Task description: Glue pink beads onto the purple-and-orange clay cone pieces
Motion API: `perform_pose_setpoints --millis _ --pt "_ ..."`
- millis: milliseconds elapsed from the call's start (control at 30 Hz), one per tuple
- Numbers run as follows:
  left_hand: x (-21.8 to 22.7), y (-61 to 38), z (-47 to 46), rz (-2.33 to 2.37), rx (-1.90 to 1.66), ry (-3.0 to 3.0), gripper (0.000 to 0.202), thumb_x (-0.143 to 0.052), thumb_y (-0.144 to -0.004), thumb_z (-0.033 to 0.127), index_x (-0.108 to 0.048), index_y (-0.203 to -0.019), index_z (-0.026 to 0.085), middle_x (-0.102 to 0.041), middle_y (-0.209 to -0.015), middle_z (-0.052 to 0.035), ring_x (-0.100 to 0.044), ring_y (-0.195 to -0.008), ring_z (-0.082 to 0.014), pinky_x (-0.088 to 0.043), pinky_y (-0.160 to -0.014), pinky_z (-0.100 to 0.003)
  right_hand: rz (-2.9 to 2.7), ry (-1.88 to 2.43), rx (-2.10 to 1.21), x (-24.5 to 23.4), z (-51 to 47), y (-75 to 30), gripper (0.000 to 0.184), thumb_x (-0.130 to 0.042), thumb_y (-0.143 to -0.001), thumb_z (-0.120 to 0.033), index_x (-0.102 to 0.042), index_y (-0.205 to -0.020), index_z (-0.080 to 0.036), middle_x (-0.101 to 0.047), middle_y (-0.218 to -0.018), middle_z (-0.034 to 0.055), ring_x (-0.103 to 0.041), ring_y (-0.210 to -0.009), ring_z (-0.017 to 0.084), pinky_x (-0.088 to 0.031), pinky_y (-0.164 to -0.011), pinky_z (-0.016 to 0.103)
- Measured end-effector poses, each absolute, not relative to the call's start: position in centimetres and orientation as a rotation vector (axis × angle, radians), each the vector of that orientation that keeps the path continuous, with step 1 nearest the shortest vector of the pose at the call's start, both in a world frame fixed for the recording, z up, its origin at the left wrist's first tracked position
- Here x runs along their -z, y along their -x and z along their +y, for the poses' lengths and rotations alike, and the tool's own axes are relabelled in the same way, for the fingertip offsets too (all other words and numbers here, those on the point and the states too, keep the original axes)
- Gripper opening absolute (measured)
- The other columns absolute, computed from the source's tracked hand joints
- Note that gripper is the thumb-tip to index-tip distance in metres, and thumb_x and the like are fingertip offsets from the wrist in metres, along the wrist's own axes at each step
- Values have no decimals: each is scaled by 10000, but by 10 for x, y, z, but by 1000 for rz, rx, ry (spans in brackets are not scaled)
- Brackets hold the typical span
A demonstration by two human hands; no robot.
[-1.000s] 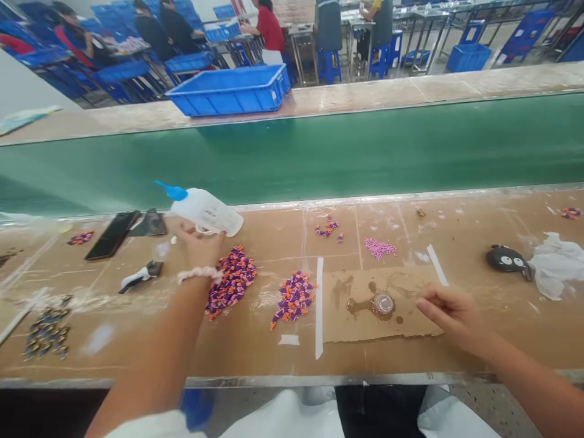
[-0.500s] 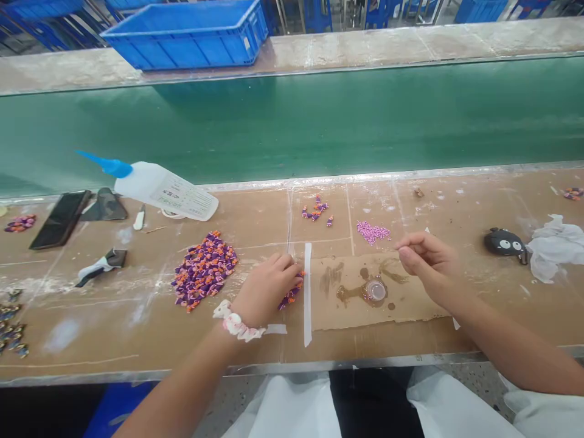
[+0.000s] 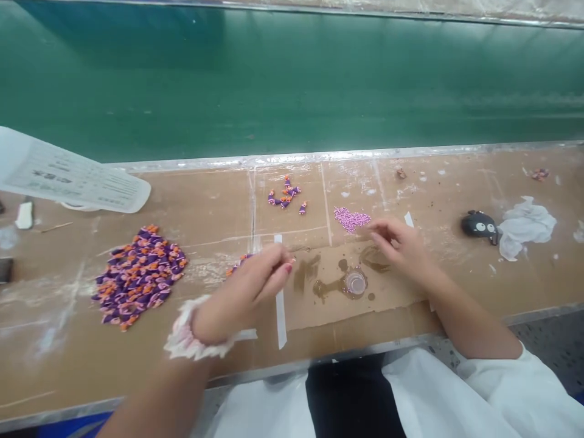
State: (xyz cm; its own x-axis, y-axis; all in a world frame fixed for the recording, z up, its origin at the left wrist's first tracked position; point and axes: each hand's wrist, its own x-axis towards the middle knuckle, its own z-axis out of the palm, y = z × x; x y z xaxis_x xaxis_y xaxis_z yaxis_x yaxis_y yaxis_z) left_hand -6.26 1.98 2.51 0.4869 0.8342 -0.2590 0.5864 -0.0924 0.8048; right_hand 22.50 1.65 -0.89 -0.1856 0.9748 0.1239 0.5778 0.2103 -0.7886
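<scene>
My left hand (image 3: 249, 286), a white scrunchie on its wrist, hovers over a small pile of purple-and-orange pieces (image 3: 237, 266) that it mostly hides. Its fingers are pinched together; what they hold is too small to make out. My right hand (image 3: 396, 243) reaches with curled fingers to the edge of a little heap of pink beads (image 3: 350, 218). Between the hands lies a cardboard sheet (image 3: 401, 292) with a small clear cup (image 3: 354, 282) and brown glue stains. A larger pile of purple-and-orange pieces (image 3: 139, 274) lies to the left.
A white glue bottle (image 3: 68, 176) lies at the far left. A few purple pieces (image 3: 285, 196) sit near the green conveyor belt (image 3: 292, 85). At the right are a black toy face (image 3: 479, 225) and a crumpled white cloth (image 3: 524, 225). A white tape strip (image 3: 280, 298) runs between the hands.
The view has tilted down and moved closer. My left hand came from the glue bottle to the small pile and pinched there. My right hand reached forward to the pink beads.
</scene>
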Motion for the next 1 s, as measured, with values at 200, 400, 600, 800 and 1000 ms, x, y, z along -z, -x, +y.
perform_pose_setpoints --millis 200,400,600,800,1000 --pt "-27 2 13 869 -487 -619 394 -531 -883 403 -344 -604 196 -235 -561 79 -164 -455 -53 -161 -375 -155 -2121 1517 -371 35 23 -227 184 -457 -957 -198 -635 -1000 -214 -667 -998 91 -638 -874 209 -514 -735 338" --pt "-9 8 13 884 -601 -432 409 -743 -754 473 -485 -660 171 -408 -533 75 -256 -398 -19 -281 -311 -109 -2087 1603 -295 35 25 -231 169 -498 -955 -207 -665 -934 -210 -689 -915 74 -651 -828 201 -534 -740 332" --pt "-11 13 8 869 -596 -458 365 -727 -777 451 -513 -683 170 -494 -562 53 -434 -426 -50 -407 -372 -159 -2136 1637 -352 32 24 -232 194 -488 -955 -194 -670 -893 -220 -672 -895 61 -630 -804 192 -520 -720 323" --pt "-12 1 -2 873 -760 -572 300 -669 -832 444 -518 -777 191 -520 -680 28 -513 -610 -101 -458 -533 -207 -2341 1711 -138 38 29 -230 246 -400 -966 -178 -615 -846 -175 -619 -863 105 -567 -806 232 -469 -686 345" --pt "-15 1 -6 1001 -770 -844 283 -600 -875 450 -508 -785 198 -415 -616 58 -378 -530 -89 -359 -509 -220 -2273 1604 -292 27 27 -230 182 -384 -971 -227 -525 -858 -201 -538 -847 76 -521 -756 210 -433 -630 326"
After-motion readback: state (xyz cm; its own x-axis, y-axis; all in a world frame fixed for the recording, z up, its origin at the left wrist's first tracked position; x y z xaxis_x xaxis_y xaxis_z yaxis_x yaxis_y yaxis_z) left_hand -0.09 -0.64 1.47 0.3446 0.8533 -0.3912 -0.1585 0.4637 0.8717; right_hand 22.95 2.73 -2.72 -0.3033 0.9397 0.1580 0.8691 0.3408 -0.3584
